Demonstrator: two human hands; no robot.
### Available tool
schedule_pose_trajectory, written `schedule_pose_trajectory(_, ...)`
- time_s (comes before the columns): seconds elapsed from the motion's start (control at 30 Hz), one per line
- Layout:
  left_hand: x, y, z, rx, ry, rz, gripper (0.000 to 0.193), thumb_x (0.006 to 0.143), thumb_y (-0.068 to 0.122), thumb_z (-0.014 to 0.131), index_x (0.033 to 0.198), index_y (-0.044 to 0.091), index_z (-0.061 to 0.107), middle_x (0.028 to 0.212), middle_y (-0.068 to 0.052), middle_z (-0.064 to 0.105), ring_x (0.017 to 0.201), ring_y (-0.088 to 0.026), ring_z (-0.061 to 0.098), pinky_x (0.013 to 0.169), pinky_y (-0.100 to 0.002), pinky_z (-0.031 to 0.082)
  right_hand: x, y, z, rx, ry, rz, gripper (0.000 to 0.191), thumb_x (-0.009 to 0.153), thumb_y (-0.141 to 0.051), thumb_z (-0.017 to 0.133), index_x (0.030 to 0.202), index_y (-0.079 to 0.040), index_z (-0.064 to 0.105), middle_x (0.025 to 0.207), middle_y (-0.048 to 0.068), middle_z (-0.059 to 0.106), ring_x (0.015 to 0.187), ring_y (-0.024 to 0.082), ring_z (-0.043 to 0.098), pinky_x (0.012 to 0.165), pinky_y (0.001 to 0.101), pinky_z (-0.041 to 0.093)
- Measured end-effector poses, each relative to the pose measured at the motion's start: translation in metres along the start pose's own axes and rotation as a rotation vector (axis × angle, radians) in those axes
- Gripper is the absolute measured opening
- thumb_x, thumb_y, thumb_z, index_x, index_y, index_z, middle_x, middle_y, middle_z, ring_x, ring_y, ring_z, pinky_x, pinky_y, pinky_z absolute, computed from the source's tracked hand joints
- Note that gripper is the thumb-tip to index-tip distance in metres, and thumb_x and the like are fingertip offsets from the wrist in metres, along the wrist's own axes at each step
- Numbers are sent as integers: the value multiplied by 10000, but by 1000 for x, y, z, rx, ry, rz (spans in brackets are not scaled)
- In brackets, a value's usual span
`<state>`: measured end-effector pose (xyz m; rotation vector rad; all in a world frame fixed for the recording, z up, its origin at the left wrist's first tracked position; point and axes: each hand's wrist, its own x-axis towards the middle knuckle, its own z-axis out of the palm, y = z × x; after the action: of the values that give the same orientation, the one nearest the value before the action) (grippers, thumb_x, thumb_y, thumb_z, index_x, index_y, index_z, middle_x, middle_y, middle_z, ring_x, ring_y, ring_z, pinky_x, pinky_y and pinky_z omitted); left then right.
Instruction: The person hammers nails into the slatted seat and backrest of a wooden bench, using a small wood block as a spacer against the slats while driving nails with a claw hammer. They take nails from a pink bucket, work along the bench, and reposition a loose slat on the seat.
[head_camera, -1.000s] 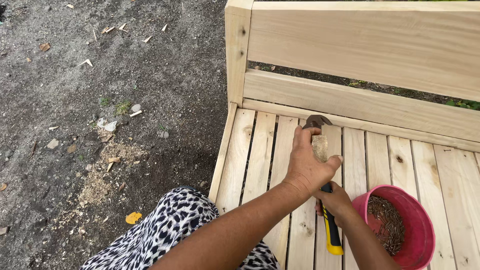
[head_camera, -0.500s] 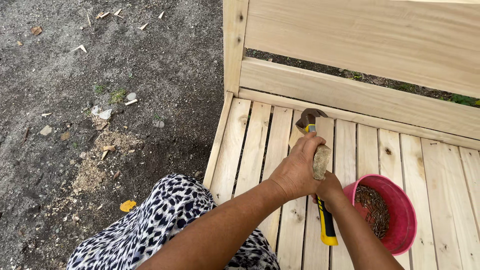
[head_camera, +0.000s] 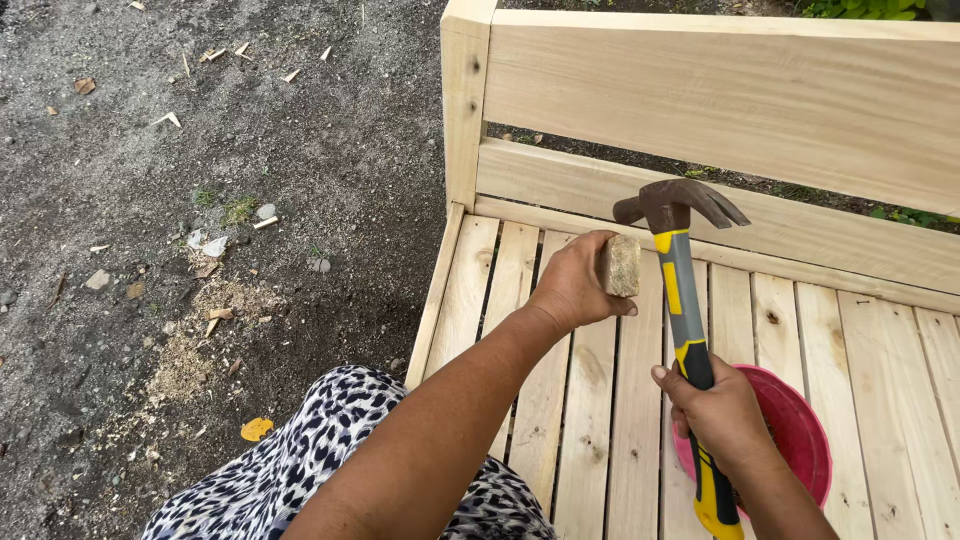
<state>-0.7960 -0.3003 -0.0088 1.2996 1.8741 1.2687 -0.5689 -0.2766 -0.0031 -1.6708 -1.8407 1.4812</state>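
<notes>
My left hand (head_camera: 573, 283) grips a small pale wooden block (head_camera: 620, 265) and holds it just above the slatted seat of a bare wooden bench (head_camera: 520, 330). My right hand (head_camera: 718, 415) is wrapped around the yellow and grey handle of a claw hammer (head_camera: 678, 290). The hammer stands upright, and its dark rusty head (head_camera: 678, 203) is raised a little above and to the right of the block. A pink bowl (head_camera: 800, 430) with dark small pieces in it sits on the slats under my right hand, partly hidden by it.
The bench back (head_camera: 720, 100) of wide planks rises behind the seat, with a corner post (head_camera: 465, 110) at the left. Left of the bench lies dark gravel ground (head_camera: 200, 200) with wood chips and sawdust. My patterned black and white clothing (head_camera: 300, 470) fills the lower middle.
The hammer has swung up from lying low behind my left hand to standing upright with its head raised. My right hand came into full view. The block stays in my left hand.
</notes>
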Motion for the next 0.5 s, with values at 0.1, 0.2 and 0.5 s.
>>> schedule_pose_trajectory(0.1, 3, -6, 2, -59, 8, -15, 960, 466, 224, 1013, 1315, 80, 588, 1269, -102, 655, 1188, -251, 653, 1049, -340, 521, -20, -6, -26, -73, 71, -49, 277, 878, -235, 783, 867, -5, 628, 561, 41, 511, 467, 134, 444, 433, 339, 375)
schedule_pose_trajectory(0.2, 4, -10, 6, -102, 6, -55, 985, 459, 213, 1015, 1336, 89, 587, 1281, -86, 669, 1207, -233, 650, 1064, -333, 515, -31, 0, -38, -121, 95, -125, 286, 867, -280, 807, 908, -39, 657, 549, 44, 550, 463, 124, 472, 430, 331, 393)
schedule_pose_trajectory(0.5, 3, -24, 7, -136, -41, -139, 1034, 453, 194, 1030, 1374, 105, 568, 1331, -57, 666, 1264, -195, 614, 1109, -313, 477, -6, 22, -23, -236, -61, -75, 341, 904, -328, 815, 919, -30, 650, 567, 37, 547, 489, 122, 477, 459, 329, 409)
